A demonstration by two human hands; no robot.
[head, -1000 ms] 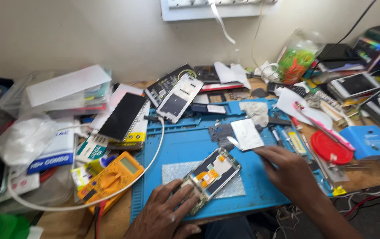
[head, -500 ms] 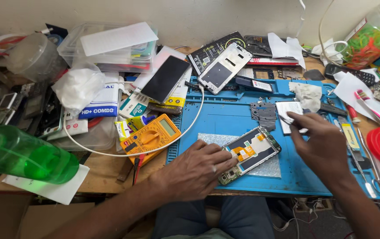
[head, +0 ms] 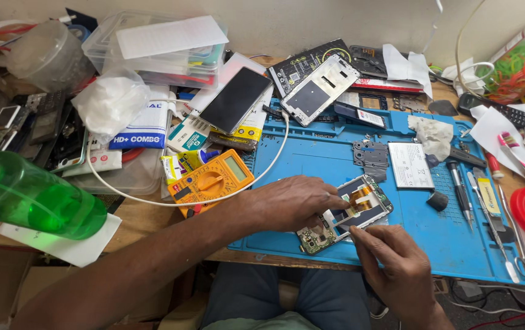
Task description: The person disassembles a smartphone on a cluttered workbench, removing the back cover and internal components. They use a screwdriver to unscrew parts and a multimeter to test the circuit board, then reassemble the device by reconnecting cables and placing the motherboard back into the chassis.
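Blue mat: a blue silicone work mat (head: pixel 335 165) covers the middle of the wooden table (head: pixel 152 214), and everything in hand lies on its near part.
Opened phone: an opened phone (head: pixel 345 214) lies flat and slanted on the mat, insides up, with green circuit board at its lower left end and an orange flex ribbon near its upper right end.
Left hand: the left hand (head: pixel 290 201) lies over the lower left part of the phone, palm down, fingers curled and pressing on the frame, a fingertip just beside the orange ribbon.
Right hand: the right hand (head: pixel 393 263) sits just below and right of the phone, its fingers pinched together at the phone's near edge; what they pinch is too small to tell.
Left of the mat: an orange multimeter (head: pixel 210 180) lies just beyond the left wrist, with a white cable (head: pixel 171 200) looping round it.
Right of the phone: a grey battery (head: pixel 410 165) lies on the mat, near the phone, with screwdrivers (head: pixel 461 189) further right.
Near left: a green bottle (head: pixel 27 195) lies well apart from both hands.
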